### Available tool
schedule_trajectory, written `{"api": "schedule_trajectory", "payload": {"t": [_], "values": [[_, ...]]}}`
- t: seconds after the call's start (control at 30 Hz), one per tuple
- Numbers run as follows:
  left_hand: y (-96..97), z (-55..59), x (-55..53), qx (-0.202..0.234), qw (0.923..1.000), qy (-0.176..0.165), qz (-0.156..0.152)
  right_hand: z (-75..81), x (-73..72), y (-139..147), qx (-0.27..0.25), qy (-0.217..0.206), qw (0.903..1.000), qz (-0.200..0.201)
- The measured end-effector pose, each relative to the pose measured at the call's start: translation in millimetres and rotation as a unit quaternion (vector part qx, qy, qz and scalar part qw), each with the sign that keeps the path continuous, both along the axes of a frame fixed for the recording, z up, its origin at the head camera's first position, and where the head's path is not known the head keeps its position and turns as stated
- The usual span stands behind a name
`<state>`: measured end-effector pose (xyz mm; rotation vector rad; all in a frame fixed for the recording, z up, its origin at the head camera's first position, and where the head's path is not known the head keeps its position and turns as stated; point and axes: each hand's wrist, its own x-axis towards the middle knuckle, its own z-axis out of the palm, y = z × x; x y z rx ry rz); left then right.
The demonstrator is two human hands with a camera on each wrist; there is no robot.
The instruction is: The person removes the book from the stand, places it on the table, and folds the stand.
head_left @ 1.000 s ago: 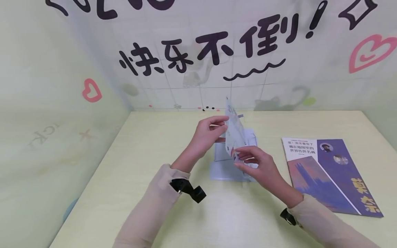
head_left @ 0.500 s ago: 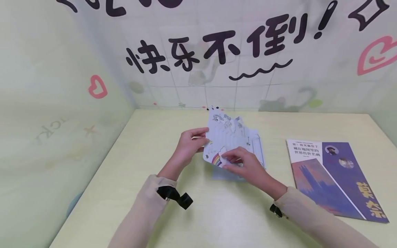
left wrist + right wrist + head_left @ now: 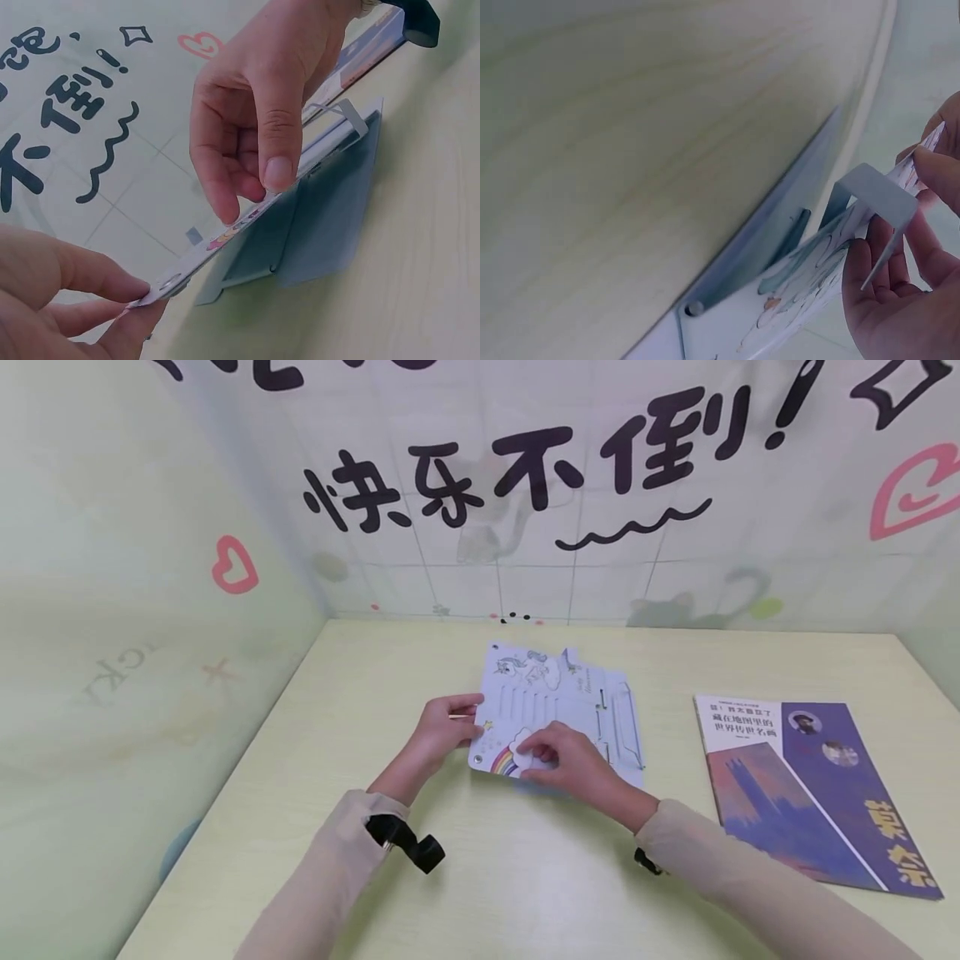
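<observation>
A white folding book stand (image 3: 517, 710), printed with a unicorn and a rainbow, leans tilted on the table, its face turned toward me in the head view. In the left wrist view its grey base plate (image 3: 330, 217) shows beneath the panel, edge-on. My left hand (image 3: 438, 727) pinches the panel's left edge between thumb and fingers. At the lower edge, beside the printed cloud, my right hand (image 3: 566, 756) pinches the panel with curled fingers, thumb at the rim. A bent white metal clip (image 3: 877, 199) sticks out from the panel in the right wrist view.
A purple and white book (image 3: 810, 785) lies flat on the table (image 3: 337, 718) to the right of the stand. Behind the table rises a wall (image 3: 420, 585) with black lettering. Each wrist wears a small black camera (image 3: 427, 852).
The panel, seen nearly edge-on a second ago, has turned its printed face toward me and leaned back lower. Both hands have moved left with it, keeping hold.
</observation>
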<state>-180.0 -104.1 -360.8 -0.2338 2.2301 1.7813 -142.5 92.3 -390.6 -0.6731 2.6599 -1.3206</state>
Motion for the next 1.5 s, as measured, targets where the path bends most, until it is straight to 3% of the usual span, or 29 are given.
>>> {"api": "schedule_trajectory", "payload": {"t": [0.4, 0.7, 1.0, 1.27, 1.5], "values": [[-6.1, -28.6, -3.5, -0.042, 0.9990, -0.018, 0.003, -5.1, -1.9, -15, 0.086, -0.026, 0.9958, -0.015], [-5.0, -36.2, -2.4, -0.037, 0.9992, -0.014, -0.006, -5.6, -2.1, -16, 0.120, -0.024, 0.9925, -0.008], [-6.6, -39.0, -2.3, -0.034, 0.9992, -0.023, 0.001, 1.2, -6.1, -9, 0.104, -0.023, 0.9931, 0.048], [-5.1, -41.5, -3.5, -0.034, 0.9989, -0.032, 0.002, 25.3, -5.8, 20, 0.077, -0.056, 0.9950, 0.029], [-7.8, -41.5, -2.7, -0.035, 0.9988, -0.033, 0.009, 40.3, -5.1, 66, 0.078, -0.008, 0.9969, -0.010]]}}
